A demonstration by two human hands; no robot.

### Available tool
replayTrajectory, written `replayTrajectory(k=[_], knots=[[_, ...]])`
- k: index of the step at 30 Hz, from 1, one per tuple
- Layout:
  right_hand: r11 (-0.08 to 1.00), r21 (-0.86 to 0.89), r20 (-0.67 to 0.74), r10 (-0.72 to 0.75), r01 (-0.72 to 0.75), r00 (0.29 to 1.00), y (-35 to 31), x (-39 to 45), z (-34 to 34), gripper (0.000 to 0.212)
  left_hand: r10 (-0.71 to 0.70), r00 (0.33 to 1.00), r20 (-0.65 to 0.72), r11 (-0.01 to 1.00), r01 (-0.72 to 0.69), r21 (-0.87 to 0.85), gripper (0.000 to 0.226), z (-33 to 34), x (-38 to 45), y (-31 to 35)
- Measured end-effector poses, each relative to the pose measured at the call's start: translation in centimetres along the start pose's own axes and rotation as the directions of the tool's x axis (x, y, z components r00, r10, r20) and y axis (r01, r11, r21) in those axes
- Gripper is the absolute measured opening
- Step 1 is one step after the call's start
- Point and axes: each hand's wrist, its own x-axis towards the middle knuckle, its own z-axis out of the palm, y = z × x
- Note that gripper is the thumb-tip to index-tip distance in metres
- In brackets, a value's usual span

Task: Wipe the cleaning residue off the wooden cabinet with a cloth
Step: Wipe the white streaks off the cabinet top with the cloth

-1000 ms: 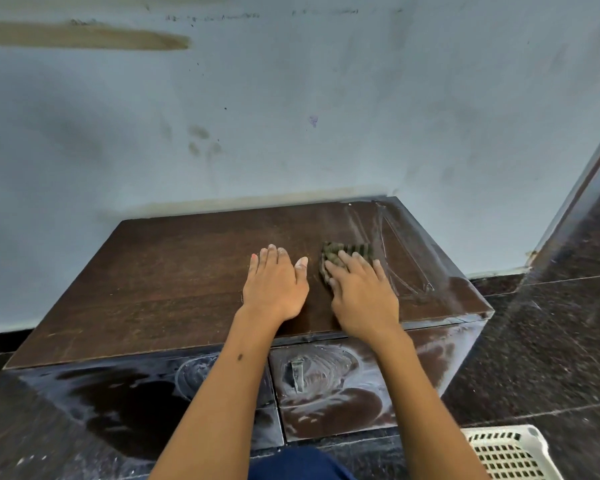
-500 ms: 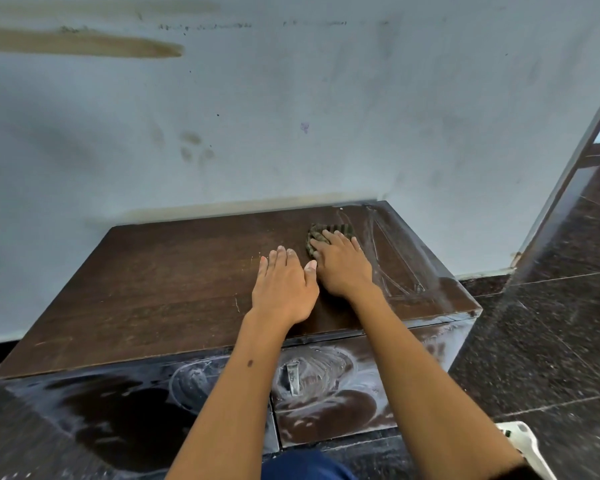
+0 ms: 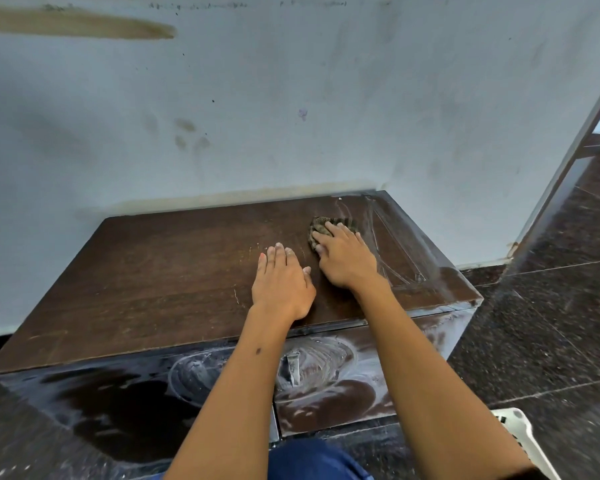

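the right hand (image 3: pixel 349 256) lies flat on top of the wooden cabinet (image 3: pixel 174 271), its straight fingers pressing a dark green cloth (image 3: pixel 321 228) that sticks out past the fingertips, toward the wall (image 3: pixel 291 98). white streaks of residue (image 3: pixel 395 244) run just beyond the little-finger side of that hand. the left hand (image 3: pixel 281 282) rests palm down beside it, fingers straight and together, thumb nearly touching the right hand. more white residue smears the cabinet front below the wrists. a white basket (image 3: pixel 520 431) sits on the dark floor (image 3: pixel 551 306).

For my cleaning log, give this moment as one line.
right hand presses cloth on cabinet top | left hand flat | residue right side
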Motion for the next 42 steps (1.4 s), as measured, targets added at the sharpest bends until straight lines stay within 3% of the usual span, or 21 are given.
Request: replayTrajectory(k=[7, 15, 19, 25, 31, 36, 42], knots=[[1.000, -0.013, -0.237, -0.004, 0.001, 0.972, 0.2, -10.3, 1.0, 0.042, 0.002, 0.998, -0.058, 0.998, -0.006, -0.070, 0.057, -1.2, 0.4, -0.3], [0.998, -0.031, -0.055, 0.052, -0.054, 0.997, 0.9, -5.2, -0.1, 0.045, -0.065, 0.996, -0.054, 0.977, 0.052, -0.207, 0.055, -2.5, 0.1, -1.5], [0.999, -0.034, -0.011, 0.038, -0.039, 0.999, -2.3, -2.3, 0.6, 0.046, -0.129, 0.989, -0.076, 0.959, 0.104, -0.263, 0.055, -3.9, -0.9, -3.3], [0.980, -0.024, 0.051, -0.196, 0.197, 0.979, -10.8, -5.6, 3.9, 0.058, -0.242, 0.966, -0.090, 0.934, 0.206, -0.291, 0.059, -5.7, -1.9, -6.5], [0.901, 0.018, 0.146, -0.430, 0.433, 0.891, -16.4, -6.1, 6.0, 0.063, -0.351, 0.932, -0.088, 0.898, 0.309, -0.313, 0.059, -7.1, -2.0, -9.1], [0.936, 0.087, 0.161, -0.351, 0.341, 0.922, -15.2, -0.8, 5.2, 0.064, -0.382, 0.922, -0.056, 0.887, 0.349, -0.302, 0.057, -6.1, -2.2, -10.5], [0.985, -0.044, 0.147, -0.157, 0.166, 0.977, -7.7, 3.7, 2.4, 0.048, -0.316, 0.949, 0.018, 0.923, 0.312, -0.226, 0.057, -4.1, -1.7, -8.6]])
